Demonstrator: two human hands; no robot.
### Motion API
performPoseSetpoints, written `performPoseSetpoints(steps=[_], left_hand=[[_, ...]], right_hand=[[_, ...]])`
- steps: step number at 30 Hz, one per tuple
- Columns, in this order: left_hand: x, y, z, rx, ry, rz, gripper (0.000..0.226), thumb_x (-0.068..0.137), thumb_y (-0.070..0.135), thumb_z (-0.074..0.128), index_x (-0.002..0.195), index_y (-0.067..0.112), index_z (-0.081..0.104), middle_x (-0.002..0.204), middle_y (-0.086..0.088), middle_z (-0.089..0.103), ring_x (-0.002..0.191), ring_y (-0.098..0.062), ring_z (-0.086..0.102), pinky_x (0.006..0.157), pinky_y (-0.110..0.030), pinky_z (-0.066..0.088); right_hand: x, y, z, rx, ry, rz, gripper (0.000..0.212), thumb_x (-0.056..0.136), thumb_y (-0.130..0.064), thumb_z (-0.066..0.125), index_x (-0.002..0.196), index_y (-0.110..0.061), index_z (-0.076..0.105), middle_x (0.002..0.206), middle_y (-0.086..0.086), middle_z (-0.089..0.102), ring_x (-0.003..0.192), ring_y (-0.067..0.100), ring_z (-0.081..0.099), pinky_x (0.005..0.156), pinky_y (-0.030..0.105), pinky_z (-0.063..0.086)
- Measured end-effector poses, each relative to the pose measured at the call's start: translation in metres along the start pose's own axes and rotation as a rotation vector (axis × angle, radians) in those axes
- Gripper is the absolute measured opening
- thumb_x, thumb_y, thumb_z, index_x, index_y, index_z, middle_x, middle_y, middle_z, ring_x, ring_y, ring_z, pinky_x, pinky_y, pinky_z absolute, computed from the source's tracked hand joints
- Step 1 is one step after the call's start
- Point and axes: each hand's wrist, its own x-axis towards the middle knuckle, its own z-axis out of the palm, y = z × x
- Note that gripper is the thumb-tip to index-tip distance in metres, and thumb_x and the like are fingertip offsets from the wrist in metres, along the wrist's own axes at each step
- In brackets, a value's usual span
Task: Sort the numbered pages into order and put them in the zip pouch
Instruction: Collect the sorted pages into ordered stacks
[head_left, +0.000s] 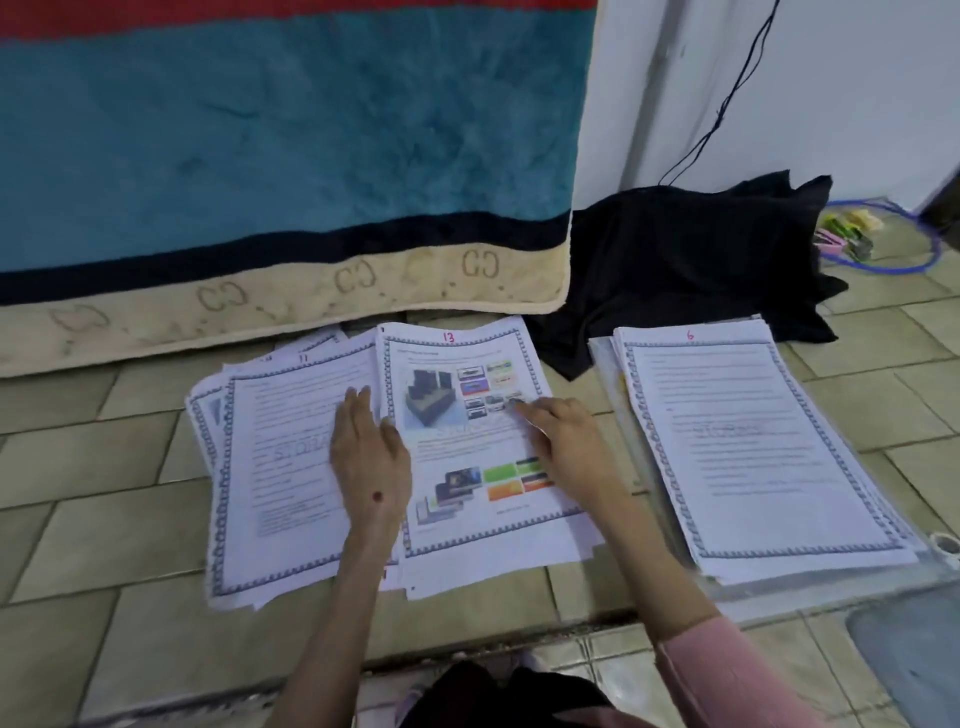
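Observation:
Loose bordered pages lie spread on the tiled floor. The page marked 13 (467, 374), with colour pictures, lies on top in the middle. My right hand (563, 441) rests flat on it, fingers straight. Left of it lies the page marked 11 (280, 467), and my left hand (371, 457) presses flat across the seam between the two. More pages peek out beneath both. To the right, a squared stack with the page marked 6 (748, 447) on top sits on the clear zip pouch (831, 587).
A blue, red and beige blanket (291, 156) hangs down behind the pages. A black cloth (691, 254) lies crumpled at the wall, with a black cord above it and a blue cable (883, 265) with small coloured items at far right.

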Motion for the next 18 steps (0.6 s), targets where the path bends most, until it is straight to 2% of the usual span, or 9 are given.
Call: performPoseSetpoints(steps=[3, 7, 9, 11, 12, 14, 16, 18], left_hand=[[0.004, -0.038, -0.01, 0.217, -0.112, -0.038, 0.052, 0.1, 0.035, 0.024, 0.149, 0.015, 0.018, 0.158, -0.007, 0.01, 0.147, -0.025, 0.003, 0.118, -0.046, 0.004], [-0.001, -0.058, -0.009, 0.342, -0.213, 0.005, 0.058, 0.098, 0.046, 0.015, 0.15, 0.022, 0.009, 0.159, -0.004, -0.001, 0.147, -0.023, -0.006, 0.118, -0.043, -0.004], [-0.003, -0.058, -0.009, 0.344, -0.21, 0.018, 0.058, 0.098, 0.047, 0.014, 0.15, 0.023, 0.007, 0.159, -0.003, -0.002, 0.146, -0.022, -0.007, 0.117, -0.042, -0.006], [-0.004, -0.059, -0.01, 0.334, -0.203, 0.015, 0.057, 0.099, 0.046, 0.015, 0.15, 0.023, 0.007, 0.159, -0.003, -0.002, 0.146, -0.021, -0.008, 0.117, -0.042, -0.007], [-0.004, -0.059, -0.011, 0.331, -0.199, 0.014, 0.057, 0.099, 0.046, 0.015, 0.15, 0.023, 0.008, 0.159, -0.003, -0.002, 0.146, -0.021, -0.008, 0.117, -0.042, -0.007], [-0.005, -0.058, -0.011, 0.335, -0.196, 0.01, 0.057, 0.099, 0.045, 0.015, 0.15, 0.022, 0.007, 0.159, -0.003, -0.002, 0.146, -0.021, -0.008, 0.117, -0.042, -0.007], [-0.007, -0.058, -0.012, 0.334, -0.191, 0.008, 0.056, 0.099, 0.044, 0.014, 0.15, 0.022, 0.006, 0.159, -0.003, -0.002, 0.146, -0.021, -0.008, 0.116, -0.043, -0.008], [-0.008, -0.061, -0.013, 0.324, -0.201, 0.007, 0.055, 0.1, 0.042, 0.014, 0.15, 0.022, 0.006, 0.159, -0.004, -0.002, 0.146, -0.021, -0.008, 0.116, -0.043, -0.008]], right_hand=[[-0.003, 0.008, 0.005, -0.027, 0.122, 0.118, 0.037, 0.081, 0.0, 0.055, 0.116, -0.008, 0.065, 0.093, 0.015, 0.066, 0.08, 0.037, 0.057, 0.067, 0.041, 0.054], [-0.008, 0.013, -0.002, -0.166, 0.249, 0.396, 0.032, 0.082, 0.001, 0.056, 0.112, -0.004, 0.066, 0.094, 0.022, 0.066, 0.085, 0.044, 0.058, 0.069, 0.047, 0.049], [-0.006, 0.008, -0.003, -0.203, 0.275, 0.452, 0.03, 0.082, 0.0, 0.053, 0.109, -0.001, 0.065, 0.103, 0.026, 0.064, 0.093, 0.048, 0.057, 0.075, 0.053, 0.05], [0.0, -0.012, 0.001, -0.222, 0.276, 0.44, 0.031, 0.086, -0.005, 0.052, 0.115, -0.002, 0.061, 0.122, 0.028, 0.056, 0.113, 0.049, 0.051, 0.091, 0.057, 0.043], [0.004, -0.026, 0.005, -0.197, 0.25, 0.399, 0.034, 0.09, -0.013, 0.049, 0.121, -0.004, 0.057, 0.13, 0.027, 0.051, 0.122, 0.048, 0.045, 0.097, 0.057, 0.039], [0.008, -0.058, 0.012, -0.094, 0.101, 0.268, 0.049, 0.094, -0.035, 0.03, 0.134, -0.013, 0.049, 0.143, 0.021, 0.041, 0.135, 0.042, 0.033, 0.106, 0.057, 0.029], [0.004, -0.082, 0.026, -0.071, -0.136, 0.178, 0.067, 0.088, -0.054, 0.006, 0.146, -0.028, 0.029, 0.157, 0.008, 0.019, 0.146, 0.027, 0.005, 0.115, 0.052, 0.005], [-0.005, -0.091, 0.037, -0.127, -0.258, 0.198, 0.079, 0.079, -0.064, -0.015, 0.148, -0.036, 0.01, 0.159, -0.001, 0.001, 0.145, 0.019, -0.014, 0.113, 0.047, -0.012]])
